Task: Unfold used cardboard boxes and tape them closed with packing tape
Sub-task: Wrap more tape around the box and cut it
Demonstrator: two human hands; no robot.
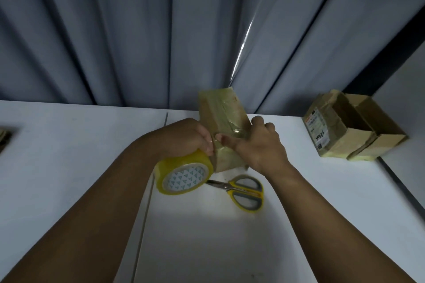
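We are gripping a roll of yellowish clear packing tape with a white triangle-printed core (184, 174) in our left hand (184, 138), fingers curled over its top, and the roll is pressing against the near left edge of a small, slim tan cardboard box (224, 117). The box is standing on end between our two hands, tilting away from us, and its faces are showing glossy, wrinkled strips of clear tape running lengthwise, with worn, softened corners. Our right hand (259, 145) is clasping the box from its right side: the thumb is stretching across the near face toward the left hand, and the fingers are wrapping round the far edge. Whether the box's lower end is touching the white table (69, 145) we cannot tell. Just below our right hand, a pair of scissors with yellow and grey handles (243, 190) is lying flat, blades pointing toward the tape roll. Well to the right of that hand, a cluster of open brown cardboard boxes, one bearing a shipping label (351, 126), is sitting near the table's edge. Beyond both hands, a grey pleated curtain (138, 30) is hanging.
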